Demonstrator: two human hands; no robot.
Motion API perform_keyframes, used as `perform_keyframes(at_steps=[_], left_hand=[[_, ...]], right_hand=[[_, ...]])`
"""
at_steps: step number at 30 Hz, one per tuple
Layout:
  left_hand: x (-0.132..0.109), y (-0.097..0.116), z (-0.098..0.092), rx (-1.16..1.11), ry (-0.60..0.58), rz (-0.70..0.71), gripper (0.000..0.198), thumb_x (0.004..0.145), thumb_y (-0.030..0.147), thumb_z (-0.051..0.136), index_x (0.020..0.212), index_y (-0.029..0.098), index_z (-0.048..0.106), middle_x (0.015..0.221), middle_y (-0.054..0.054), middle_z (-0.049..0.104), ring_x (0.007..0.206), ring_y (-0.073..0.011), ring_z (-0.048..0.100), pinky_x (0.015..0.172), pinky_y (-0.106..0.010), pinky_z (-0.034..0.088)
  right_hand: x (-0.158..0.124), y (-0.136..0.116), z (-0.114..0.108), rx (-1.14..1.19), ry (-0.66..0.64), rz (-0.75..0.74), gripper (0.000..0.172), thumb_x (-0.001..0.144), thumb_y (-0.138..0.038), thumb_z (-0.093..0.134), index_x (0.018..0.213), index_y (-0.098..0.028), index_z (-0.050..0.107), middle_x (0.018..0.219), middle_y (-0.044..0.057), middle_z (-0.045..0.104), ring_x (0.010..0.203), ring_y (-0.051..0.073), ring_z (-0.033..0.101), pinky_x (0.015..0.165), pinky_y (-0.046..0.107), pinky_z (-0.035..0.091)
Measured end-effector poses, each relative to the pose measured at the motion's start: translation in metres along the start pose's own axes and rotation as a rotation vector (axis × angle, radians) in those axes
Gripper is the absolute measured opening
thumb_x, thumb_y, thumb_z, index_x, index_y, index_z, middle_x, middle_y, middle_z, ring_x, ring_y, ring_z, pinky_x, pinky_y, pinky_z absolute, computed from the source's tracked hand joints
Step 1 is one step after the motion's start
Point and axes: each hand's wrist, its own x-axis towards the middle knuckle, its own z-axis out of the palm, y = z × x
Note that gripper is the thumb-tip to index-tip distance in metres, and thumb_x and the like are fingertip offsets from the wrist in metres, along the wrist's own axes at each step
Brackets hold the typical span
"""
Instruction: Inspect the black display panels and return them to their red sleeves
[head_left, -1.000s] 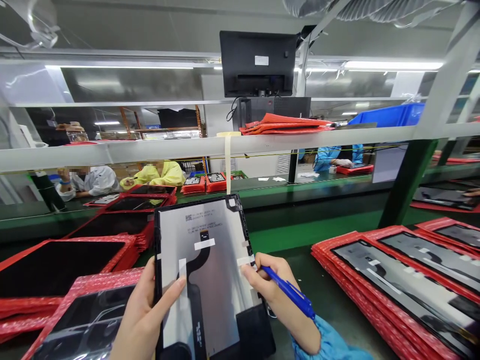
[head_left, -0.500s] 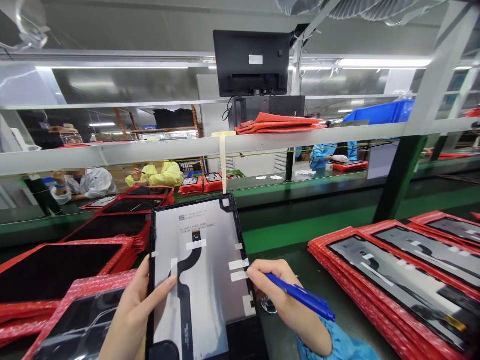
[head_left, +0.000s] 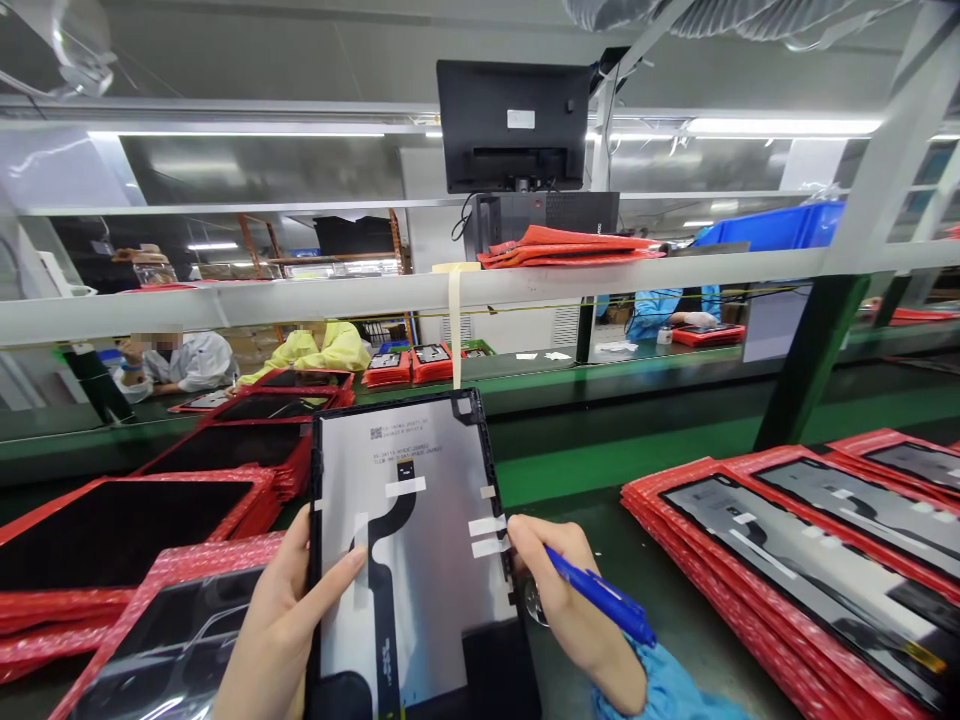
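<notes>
A tablet display panel [head_left: 442, 570], its silver back facing me, is held tilted up in front of me. My left hand [head_left: 289, 610] grips its left edge, thumb lying on the back beside a black flex cable [head_left: 384, 590]. White tape strips [head_left: 489, 537] stick to the panel's right edge. At those strips, the thumb and fingertips of my right hand [head_left: 562, 590] are pinched together. A blue pen [head_left: 604, 598] is tucked in the same hand, pointing down to the right. Whether the fingertips hold a strip's end is hard to see.
Display panels [head_left: 795, 570] lie stacked on red bubble-wrap sleeves to the right. More red-sleeved panels [head_left: 127, 535] are piled on the left. A white rail [head_left: 337, 305] crosses ahead, with a monitor [head_left: 514, 125] above. Co-workers sit beyond the green bench [head_left: 577, 460].
The white tape piece low on the panel's right edge is gone from there. My right fingertips have shifted slightly up along the edge. The view has moved a little.
</notes>
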Motion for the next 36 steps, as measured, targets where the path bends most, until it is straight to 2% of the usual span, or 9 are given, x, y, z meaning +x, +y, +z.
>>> perform_keyframes(at_steps=[6, 12, 23, 26, 29, 30, 32, 34, 36], left_hand=[[0.001, -0.002, -0.001, -0.013, -0.072, 0.021, 0.059, 0.071, 0.031, 0.078, 0.126, 0.032, 0.056, 0.120, 0.004, 0.070, 0.106, -0.0170, 0.065, 0.079, -0.015, 0.053], [0.008, -0.007, -0.001, -0.017, -0.147, 0.008, 0.046, 0.078, 0.027, 0.071, 0.122, 0.028, 0.057, 0.120, 0.002, 0.069, 0.109, -0.0189, 0.063, 0.089, -0.025, 0.052], [0.007, -0.010, -0.002, -0.031, -0.139, 0.093, 0.049, 0.081, 0.027, 0.069, 0.127, 0.027, 0.052, 0.123, 0.002, 0.066, 0.114, -0.0185, 0.060, 0.093, -0.027, 0.049], [0.007, -0.011, -0.002, 0.034, -0.132, 0.165, 0.049, 0.082, 0.029, 0.068, 0.128, 0.028, 0.050, 0.126, 0.003, 0.065, 0.116, -0.0170, 0.058, 0.096, -0.026, 0.047], [0.006, -0.010, -0.001, 0.138, -0.133, 0.190, 0.049, 0.084, 0.034, 0.066, 0.128, 0.027, 0.049, 0.124, 0.001, 0.066, 0.111, -0.0171, 0.061, 0.092, -0.025, 0.049], [0.005, -0.010, 0.000, 0.178, -0.138, 0.194, 0.047, 0.084, 0.037, 0.065, 0.127, 0.025, 0.050, 0.122, 0.000, 0.068, 0.106, -0.0177, 0.064, 0.088, -0.025, 0.051], [0.005, -0.011, 0.000, 0.272, -0.141, 0.231, 0.040, 0.085, 0.039, 0.063, 0.120, 0.022, 0.054, 0.116, -0.002, 0.071, 0.095, -0.0182, 0.069, 0.079, -0.024, 0.054], [0.004, -0.014, -0.002, 0.396, -0.137, 0.346, 0.030, 0.086, 0.038, 0.061, 0.110, 0.020, 0.061, 0.109, -0.003, 0.074, 0.090, -0.0176, 0.071, 0.076, -0.021, 0.055], [0.005, -0.019, -0.005, 0.563, -0.162, 0.530, 0.024, 0.089, 0.030, 0.058, 0.111, 0.021, 0.064, 0.105, -0.002, 0.076, 0.090, -0.0161, 0.072, 0.078, -0.018, 0.055]], right_hand=[[0.005, -0.003, -0.004, 0.063, -0.063, 0.096, 0.048, 0.090, -0.046, 0.042, 0.050, -0.022, 0.032, 0.048, -0.005, 0.035, 0.048, 0.012, 0.037, 0.050, 0.026, 0.029], [0.010, 0.000, -0.003, 0.136, -0.072, 0.200, 0.044, 0.085, -0.047, 0.046, 0.049, -0.022, 0.043, 0.046, -0.004, 0.045, 0.047, 0.015, 0.049, 0.049, 0.025, 0.037], [0.013, 0.003, -0.004, 0.139, -0.059, 0.171, 0.043, 0.084, -0.049, 0.051, 0.050, -0.022, 0.046, 0.049, -0.004, 0.045, 0.050, 0.015, 0.049, 0.050, 0.025, 0.041], [0.015, 0.008, -0.004, 0.216, -0.031, 0.182, 0.039, 0.086, -0.055, 0.051, 0.080, -0.020, 0.067, 0.060, -0.001, 0.063, 0.061, 0.019, 0.063, 0.062, 0.028, 0.053], [0.015, 0.011, -0.005, 0.311, 0.122, 0.202, 0.062, 0.087, -0.063, 0.048, 0.135, -0.025, 0.048, 0.089, 0.005, 0.077, 0.087, 0.025, 0.073, 0.083, 0.038, 0.057], [0.014, 0.011, -0.005, 0.302, 0.169, 0.192, 0.065, 0.087, -0.064, 0.047, 0.139, -0.026, 0.044, 0.093, 0.006, 0.078, 0.090, 0.026, 0.073, 0.087, 0.041, 0.056], [0.012, 0.009, -0.005, 0.281, 0.189, 0.183, 0.060, 0.087, -0.065, 0.047, 0.130, -0.024, 0.055, 0.092, 0.009, 0.079, 0.089, 0.028, 0.074, 0.089, 0.046, 0.054], [0.008, 0.007, -0.005, 0.404, 0.092, 0.211, 0.050, 0.086, -0.061, 0.053, 0.114, -0.021, 0.065, 0.096, 0.012, 0.078, 0.091, 0.029, 0.073, 0.089, 0.047, 0.054], [0.006, 0.004, -0.005, 0.714, -0.094, 0.255, 0.045, 0.084, -0.054, 0.063, 0.116, -0.023, 0.063, 0.117, 0.013, 0.072, 0.106, 0.032, 0.068, 0.088, 0.048, 0.055]])
